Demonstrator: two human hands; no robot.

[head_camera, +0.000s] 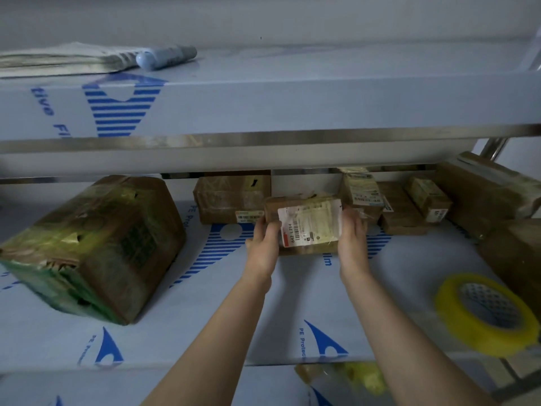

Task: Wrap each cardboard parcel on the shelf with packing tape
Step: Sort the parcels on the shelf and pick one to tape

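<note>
the small parcel (307, 227) is mid-shelf (409, 273), tipped up between both hands: the left hand (263, 244) curls its fingers (263, 225) round the left end, the right hand (352, 238) clasps the right end. it looks light and stiff, its glossy label probably slick, so the short ends seem the safest hold. the tape roll (486, 315) lies near, on the right

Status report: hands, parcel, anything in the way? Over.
Left hand and right hand grip the labelled parcel by its ends. Tape roll lies on the shelf, right side, untouched. Other parcels behind, none blocking.
</note>
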